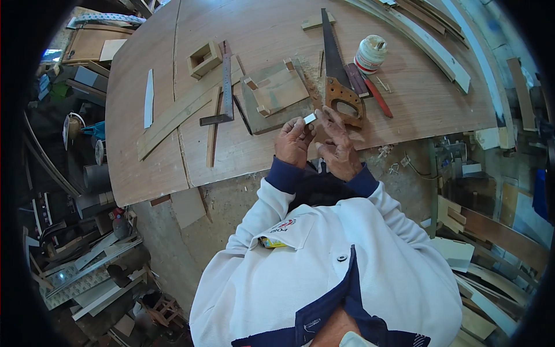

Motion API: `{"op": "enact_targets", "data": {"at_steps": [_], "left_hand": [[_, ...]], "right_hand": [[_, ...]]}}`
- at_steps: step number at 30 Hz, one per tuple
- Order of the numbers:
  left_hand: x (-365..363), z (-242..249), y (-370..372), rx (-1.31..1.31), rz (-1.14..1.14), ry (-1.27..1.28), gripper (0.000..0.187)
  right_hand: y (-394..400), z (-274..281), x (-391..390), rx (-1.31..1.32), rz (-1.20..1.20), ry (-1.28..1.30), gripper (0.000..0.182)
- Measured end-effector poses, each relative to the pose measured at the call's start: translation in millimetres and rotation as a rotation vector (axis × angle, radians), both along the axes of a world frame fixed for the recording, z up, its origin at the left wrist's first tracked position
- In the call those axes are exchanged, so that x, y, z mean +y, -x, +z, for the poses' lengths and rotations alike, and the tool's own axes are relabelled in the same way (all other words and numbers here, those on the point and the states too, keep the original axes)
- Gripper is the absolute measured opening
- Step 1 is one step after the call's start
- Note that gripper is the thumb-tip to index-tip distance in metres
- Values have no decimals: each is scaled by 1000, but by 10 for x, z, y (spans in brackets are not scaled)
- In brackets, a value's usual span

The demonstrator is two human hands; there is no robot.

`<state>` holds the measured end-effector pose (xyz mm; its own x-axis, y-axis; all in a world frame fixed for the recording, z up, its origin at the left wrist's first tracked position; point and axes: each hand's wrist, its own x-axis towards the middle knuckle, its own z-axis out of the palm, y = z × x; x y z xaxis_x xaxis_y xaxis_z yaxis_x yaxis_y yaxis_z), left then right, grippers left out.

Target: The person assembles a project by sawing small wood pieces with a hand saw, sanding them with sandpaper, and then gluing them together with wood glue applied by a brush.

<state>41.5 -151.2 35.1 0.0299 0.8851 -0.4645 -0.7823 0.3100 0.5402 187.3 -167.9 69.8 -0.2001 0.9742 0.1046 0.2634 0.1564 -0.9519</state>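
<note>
My left hand pinches a small pale block between thumb and fingertips, just over the table's front edge. Close on its right, my right hand has its fingers spread, with the fingertips near the block's end. Beyond the hands, a thin wooden board with small blocks at its corners lies on a larger grey-brown board. A handsaw lies with its wooden handle right behind my right hand.
A try square lies across wooden strips at left, near a small wooden box frame. On the right stand an open white glue jar and a red-handled tool. Long boards line the table's far right.
</note>
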Motion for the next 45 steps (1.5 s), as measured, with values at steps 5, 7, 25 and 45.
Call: {"op": "enact_targets", "data": {"at_steps": [5, 7, 25, 45], "left_hand": [[-45, -72, 91, 80, 134, 19, 11], [-89, -54, 205, 121, 179, 7, 11], [36, -155, 1596, 989, -281, -204, 30], [66, -346, 1269, 1036, -571, -293, 70]], "right_hand": [[-72, 23, 26, -553, -21, -344, 61], [-95, -25, 31, -606, -2, -397, 57], [700, -493, 890, -384, 135, -367, 36], [823, -512, 1112, -477, 227, -276, 34]]}}
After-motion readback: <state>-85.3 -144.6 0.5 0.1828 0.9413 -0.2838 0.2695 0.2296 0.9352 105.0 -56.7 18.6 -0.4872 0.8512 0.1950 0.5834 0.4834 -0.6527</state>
